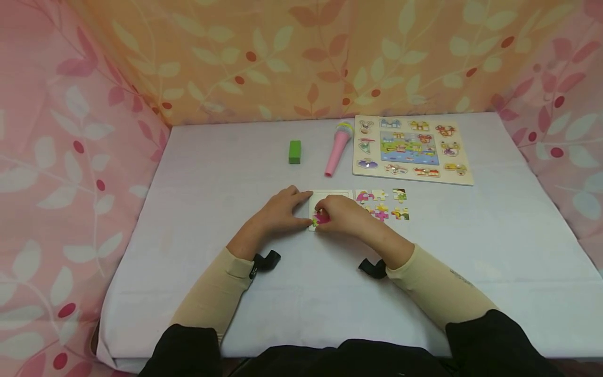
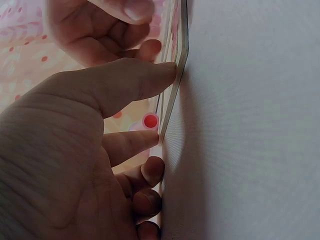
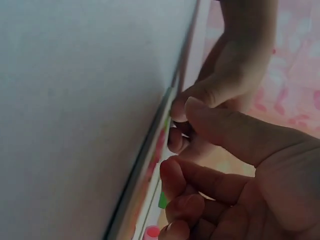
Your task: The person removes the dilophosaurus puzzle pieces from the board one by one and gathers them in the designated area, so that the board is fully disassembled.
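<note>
A small white puzzle tray (image 1: 336, 192) lies flat on the table, with pink and green pieces (image 1: 322, 217) in its lower left corner. My left hand (image 1: 282, 212) touches its left side, index finger at the upper corner and straight thumb (image 2: 150, 80) against the lower edge. Over the tray is my right hand (image 1: 346, 215), fingers bent beside the pink piece. A gap shows between its thumb (image 3: 220, 120) and index finger, with nothing pinched there. Several loose jigsaw pieces (image 1: 382, 213) lie just right of the tray, some partly hidden by the right hand.
Behind the tray stand a green block (image 1: 294, 152) and a pink toy microphone (image 1: 336, 152) lying down. A wooden knob puzzle board (image 1: 410, 173) is at the back right. Patterned cloth walls enclose the white table (image 1: 212, 173) on three sides.
</note>
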`<state>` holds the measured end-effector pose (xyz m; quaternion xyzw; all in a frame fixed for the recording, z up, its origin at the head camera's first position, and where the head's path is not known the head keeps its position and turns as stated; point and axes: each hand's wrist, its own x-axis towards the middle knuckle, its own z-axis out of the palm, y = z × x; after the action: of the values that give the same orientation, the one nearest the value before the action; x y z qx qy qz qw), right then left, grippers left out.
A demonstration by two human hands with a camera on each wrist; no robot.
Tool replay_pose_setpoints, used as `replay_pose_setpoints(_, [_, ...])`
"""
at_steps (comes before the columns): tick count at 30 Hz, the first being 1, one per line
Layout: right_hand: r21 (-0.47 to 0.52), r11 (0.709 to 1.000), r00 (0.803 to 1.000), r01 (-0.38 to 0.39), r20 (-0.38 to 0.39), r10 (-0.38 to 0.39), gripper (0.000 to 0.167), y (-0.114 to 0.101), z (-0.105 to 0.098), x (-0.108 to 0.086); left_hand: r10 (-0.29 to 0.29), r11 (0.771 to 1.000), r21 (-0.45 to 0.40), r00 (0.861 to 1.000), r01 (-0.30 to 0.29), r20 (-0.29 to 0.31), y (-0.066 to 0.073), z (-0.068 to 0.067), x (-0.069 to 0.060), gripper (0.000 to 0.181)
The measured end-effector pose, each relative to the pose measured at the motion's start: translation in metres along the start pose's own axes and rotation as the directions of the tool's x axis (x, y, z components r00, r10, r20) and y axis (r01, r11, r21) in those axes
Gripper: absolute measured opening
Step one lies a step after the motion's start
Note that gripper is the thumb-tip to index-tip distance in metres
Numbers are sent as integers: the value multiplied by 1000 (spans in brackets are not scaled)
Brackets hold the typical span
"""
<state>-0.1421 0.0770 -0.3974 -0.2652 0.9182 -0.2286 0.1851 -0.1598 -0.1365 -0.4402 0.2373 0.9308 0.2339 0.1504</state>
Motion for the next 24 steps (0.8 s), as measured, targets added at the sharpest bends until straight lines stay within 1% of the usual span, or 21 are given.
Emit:
replay_pose_setpoints(3, [-18, 999, 999, -48, 7, 48, 46, 0, 4, 3, 0, 1000, -13, 1000, 0, -5, 0, 0, 0, 77])
replay_pose_setpoints(6, [-22, 997, 998, -69, 9, 69, 44, 1, 5, 5, 1, 1000, -18, 1000, -1, -7, 0, 0, -1, 77])
replay_pose_setpoints(8, [-17, 998, 998, -64, 4, 64, 42, 2, 5, 6, 3, 1000, -15, 1000, -3, -6, 0, -1, -1, 78])
replay_pose_setpoints(15, [51, 998, 998, -42, -34, 44, 41, 5, 6, 8, 15, 1000, 1, 1000, -15, -3, 0, -2, 0, 78])
replay_pose_setpoints(19, [42, 999, 998, -33, -45, 35, 41, 4, 7, 8, 17, 1000, 5, 1000, -17, -2, 0, -2, 0, 78])
replay_pose_setpoints(24, [10, 1000, 999, -21, -49, 22, 40, 1, 6, 5, 0, 1000, 0, 1000, 0, 3, 1, -2, 0, 78])
